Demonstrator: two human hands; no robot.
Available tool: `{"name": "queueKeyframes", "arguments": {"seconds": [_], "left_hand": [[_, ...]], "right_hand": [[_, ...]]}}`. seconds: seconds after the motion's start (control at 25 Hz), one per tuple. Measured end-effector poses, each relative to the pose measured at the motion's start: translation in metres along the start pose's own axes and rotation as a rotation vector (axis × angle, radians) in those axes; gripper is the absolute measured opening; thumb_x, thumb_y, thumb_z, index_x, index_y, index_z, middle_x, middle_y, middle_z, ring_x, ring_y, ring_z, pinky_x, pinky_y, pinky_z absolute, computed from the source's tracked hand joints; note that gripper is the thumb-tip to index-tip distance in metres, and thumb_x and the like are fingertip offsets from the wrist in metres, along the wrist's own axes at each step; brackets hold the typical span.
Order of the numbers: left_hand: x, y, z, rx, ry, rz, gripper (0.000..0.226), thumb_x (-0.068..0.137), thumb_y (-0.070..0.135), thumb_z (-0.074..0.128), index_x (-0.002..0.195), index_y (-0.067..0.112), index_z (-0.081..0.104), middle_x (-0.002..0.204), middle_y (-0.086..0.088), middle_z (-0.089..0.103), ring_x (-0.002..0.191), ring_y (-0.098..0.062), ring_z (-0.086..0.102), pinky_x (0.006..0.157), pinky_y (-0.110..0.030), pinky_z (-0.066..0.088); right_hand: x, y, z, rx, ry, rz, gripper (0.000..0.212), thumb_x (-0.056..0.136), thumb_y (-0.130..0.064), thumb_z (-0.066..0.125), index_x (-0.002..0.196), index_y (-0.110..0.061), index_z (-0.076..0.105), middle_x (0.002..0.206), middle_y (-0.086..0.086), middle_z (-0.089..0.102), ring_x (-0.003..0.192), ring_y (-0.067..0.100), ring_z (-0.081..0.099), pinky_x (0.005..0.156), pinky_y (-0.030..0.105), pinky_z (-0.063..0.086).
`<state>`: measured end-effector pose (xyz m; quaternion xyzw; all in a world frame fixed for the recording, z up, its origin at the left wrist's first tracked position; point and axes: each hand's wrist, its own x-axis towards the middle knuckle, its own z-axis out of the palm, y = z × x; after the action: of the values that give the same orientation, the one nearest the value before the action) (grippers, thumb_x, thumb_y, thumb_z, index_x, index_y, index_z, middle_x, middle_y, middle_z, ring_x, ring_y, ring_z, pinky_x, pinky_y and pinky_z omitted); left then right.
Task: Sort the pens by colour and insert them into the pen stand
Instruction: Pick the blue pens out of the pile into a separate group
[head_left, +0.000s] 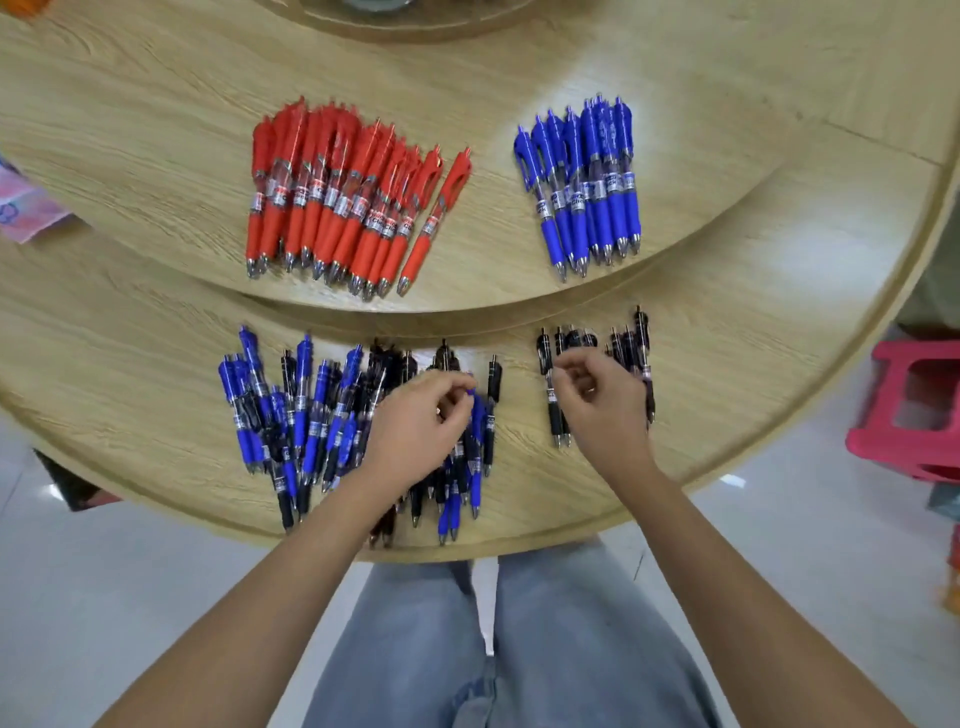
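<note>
Denim-clad legs (467, 649) stand on glossy pale floor (130, 571) by the round, pale woodgrain worktop (156, 426), at whose near edge the left hand (415, 423) pinches a blue pen (477, 415) above mixed plastic pens (291, 415), the right hand (597, 397) curled over black pens (555, 415), its grip unclear.

For us everything hangs off the raised round board (156, 130) sitting on the bench (753, 291). On the board, near its front edge, we've got the big pen pile (348, 202) on the left and the smaller pen pile (587, 187) on the right, well apart. In front of the board, down on the bench, the mixed heap (311, 415) lies front-left and the short pen row (555, 415) front-right. Our left hand (415, 421) is over the heap's right side, pinching one pen (477, 415). Our right hand (602, 400) is over the row.
</note>
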<state>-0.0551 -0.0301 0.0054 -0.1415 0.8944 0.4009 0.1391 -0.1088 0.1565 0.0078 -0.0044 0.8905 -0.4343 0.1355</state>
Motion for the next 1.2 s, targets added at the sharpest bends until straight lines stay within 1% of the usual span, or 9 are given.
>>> {"name": "queueKeyframes", "arguments": {"seconds": [0.08,0.16,0.24,0.36,0.52,0.8,0.96,1.08,1.2], "left_hand": [[0.016,-0.012,0.006,0.231,-0.071,0.046,0.030,0.094,0.029,0.052,0.122,0.021,0.060,0.116,0.002,0.061,0.103,-0.014,0.055,0.089,-0.030,0.045],[0.038,-0.018,0.011,0.406,-0.075,0.106,0.037,0.093,0.034,0.051,0.127,0.020,0.056,0.127,-0.006,0.055,0.117,-0.024,0.048,0.097,-0.037,0.038],[0.054,-0.024,0.015,0.589,-0.124,0.136,0.042,0.091,0.042,0.052,0.129,0.022,0.054,0.133,-0.008,0.049,0.122,-0.028,0.043,0.100,-0.039,0.034],[0.057,-0.033,0.024,0.762,-0.250,0.168,0.051,0.088,0.048,0.054,0.133,0.026,0.047,0.138,-0.006,0.036,0.127,-0.028,0.032,0.103,-0.041,0.028],[0.050,-0.034,0.030,0.890,-0.212,0.278,0.052,0.086,0.050,0.054,0.130,0.023,0.051,0.138,-0.008,0.033,0.127,-0.028,0.030,0.100,-0.044,0.030],[0.052,-0.024,0.044,0.476,-0.218,-0.007,0.045,0.078,0.045,0.069,0.116,0.021,0.063,0.135,0.000,0.037,0.128,-0.021,0.028,0.101,-0.035,0.023],[0.050,-0.015,0.050,0.379,-0.201,-0.033,0.038,0.072,0.038,0.077,0.105,0.024,0.064,0.128,0.003,0.041,0.123,-0.018,0.032,0.097,-0.032,0.023],[0.044,-0.006,0.048,0.284,-0.176,-0.004,0.034,0.078,0.032,0.071,0.109,0.025,0.057,0.122,0.004,0.052,0.115,-0.018,0.046,0.096,-0.035,0.034],[0.026,0.001,0.043,0.076,-0.172,-0.031,0.031,0.090,0.026,0.059,0.117,0.028,0.045,0.104,0.005,0.063,0.087,-0.017,0.063,0.078,-0.040,0.053]], "right_hand": [[-0.011,0.006,0.037,-0.143,-0.142,0.016,0.018,0.089,-0.010,0.060,0.106,-0.011,0.066,0.075,-0.011,0.054,0.063,-0.001,0.047,0.083,0.026,0.047],[-0.015,0.011,0.067,-0.206,-0.244,0.046,0.029,0.089,-0.013,0.061,0.118,-0.012,0.061,0.089,-0.002,0.057,0.070,0.006,0.050,0.080,0.028,0.048],[-0.016,0.018,0.087,-0.303,-0.307,0.063,0.047,0.087,-0.018,0.064,0.132,-0.014,0.051,0.106,0.008,0.056,0.089,0.018,0.055,0.083,0.031,0.046],[-0.013,0.030,0.099,-0.425,-0.333,0.059,0.069,0.082,-0.024,0.071,0.142,-0.014,0.039,0.117,0.015,0.047,0.110,0.028,0.044,0.097,0.038,0.040],[-0.017,0.043,0.094,-0.422,-0.397,0.033,0.081,0.078,-0.020,0.075,0.146,-0.014,0.031,0.119,0.017,0.039,0.112,0.027,0.037,0.101,0.030,0.032],[-0.011,0.045,0.095,-0.224,-0.320,0.189,0.076,0.065,-0.010,0.084,0.131,-0.012,0.046,0.119,0.011,0.035,0.117,0.024,0.033,0.094,0.022,0.030],[-0.013,0.045,0.087,-0.167,-0.279,0.223,0.070,0.060,-0.010,0.086,0.119,-0.013,0.049,0.114,0.004,0.037,0.113,0.020,0.036,0.092,0.025,0.035],[-0.017,0.042,0.071,0.027,-0.191,0.217,0.064,0.060,-0.005,0.085,0.107,-0.018,0.044,0.093,-0.004,0.048,0.084,0.015,0.051,0.073,0.034,0.048],[-0.022,0.035,0.054,0.154,-0.169,0.217,0.053,0.078,0.000,0.071,0.116,-0.018,0.039,0.079,-0.004,0.052,0.066,0.009,0.051,0.065,0.030,0.048]]}}
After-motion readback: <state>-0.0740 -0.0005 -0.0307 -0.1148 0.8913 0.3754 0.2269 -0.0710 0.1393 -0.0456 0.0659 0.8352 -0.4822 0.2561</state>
